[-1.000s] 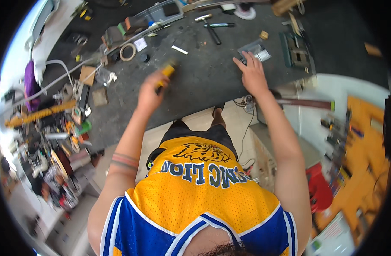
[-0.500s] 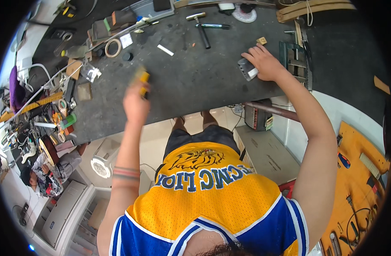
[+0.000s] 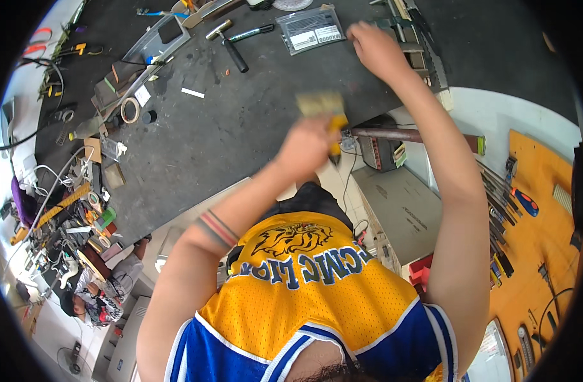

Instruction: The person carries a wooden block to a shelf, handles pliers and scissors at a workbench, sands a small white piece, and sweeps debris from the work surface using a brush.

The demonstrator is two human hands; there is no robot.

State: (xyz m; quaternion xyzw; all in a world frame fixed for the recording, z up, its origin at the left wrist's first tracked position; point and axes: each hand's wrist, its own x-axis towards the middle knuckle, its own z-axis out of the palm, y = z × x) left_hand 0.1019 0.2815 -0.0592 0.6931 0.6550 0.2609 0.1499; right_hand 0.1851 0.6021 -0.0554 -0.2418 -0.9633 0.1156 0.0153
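My left hand [image 3: 307, 143] is closed round a flat paintbrush with a yellow handle [image 3: 338, 124] and pale bristles [image 3: 320, 102], blurred by motion, over the front edge of the dark workbench [image 3: 177, 146]. A clear plastic packet [image 3: 309, 28] with a white label lies flat near the back of the bench. Close by its right edge is my right hand [image 3: 377, 52], fingers curled down at the bench top. Whatever sits under those fingers is hidden. Left of the packet lie a hammer [image 3: 235, 56] and a dark marker pen [image 3: 252, 33].
A roll of tape [image 3: 130, 111], a small white strip [image 3: 192, 93] and a black cap [image 3: 150, 116] lie on the left. Tools and cables crowd the left edge. A bench vise [image 3: 419, 44] stands right of my right hand. Another person [image 3: 100, 296] sits at lower left.
My left hand has swung right with the paintbrush. The packet, under my right hand before, now lies further back. The small wooden block near that hand is out of sight. The view has shifted.
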